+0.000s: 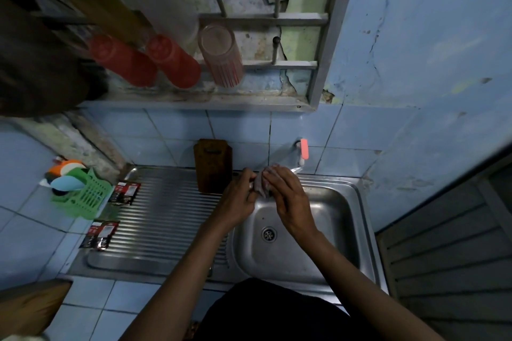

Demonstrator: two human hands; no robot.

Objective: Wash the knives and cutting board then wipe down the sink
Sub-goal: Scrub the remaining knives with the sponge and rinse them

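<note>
Both hands over the sink [343,232] basin: left hand [238,199] and right hand [288,199] each clamp their grip on a small cloth [261,188], kept just below the tap [302,152] so drips fall in. Cutting board [212,165] leans upright at the far wall to drain; knives not visible.

The scene is dim and bluish, with soft, weak shadows. Faint highlights glint off the steel sink [343,230] and its ribbed drainboard [166,219]. Wide-angle distortion bends the wall [415,36] and shelf [194,102] near the edges. The dark top-left corner is blurred.
</note>
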